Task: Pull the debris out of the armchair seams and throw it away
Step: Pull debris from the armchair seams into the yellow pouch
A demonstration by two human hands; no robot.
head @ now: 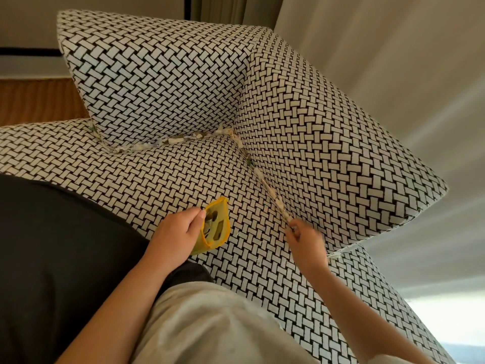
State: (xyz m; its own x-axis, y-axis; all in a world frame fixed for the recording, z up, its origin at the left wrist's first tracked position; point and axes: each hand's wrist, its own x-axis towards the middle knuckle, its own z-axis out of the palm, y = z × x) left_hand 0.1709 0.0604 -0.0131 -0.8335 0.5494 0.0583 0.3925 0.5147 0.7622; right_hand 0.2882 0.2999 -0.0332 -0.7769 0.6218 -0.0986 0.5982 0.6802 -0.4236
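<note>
The armchair [168, 82] is covered in a black-and-white woven pattern and fills the view. Pale paper scraps and other debris [173, 140] line the seam between seat and backrest. More debris [273, 195] runs down the seam along the right arm cushion. My left hand [178, 232] holds a small yellow pouch [217, 224] over the seat, its mouth open, with coins and small bits inside. My right hand [304, 237] is blurred at the near end of the right seam, fingers pinched on a small piece of debris there.
Grey curtains [380, 61] hang behind and to the right of the chair. A wooden floor [36, 101] shows at the left. My dark shirt and light trousers [204, 324] fill the lower left, against the seat's front.
</note>
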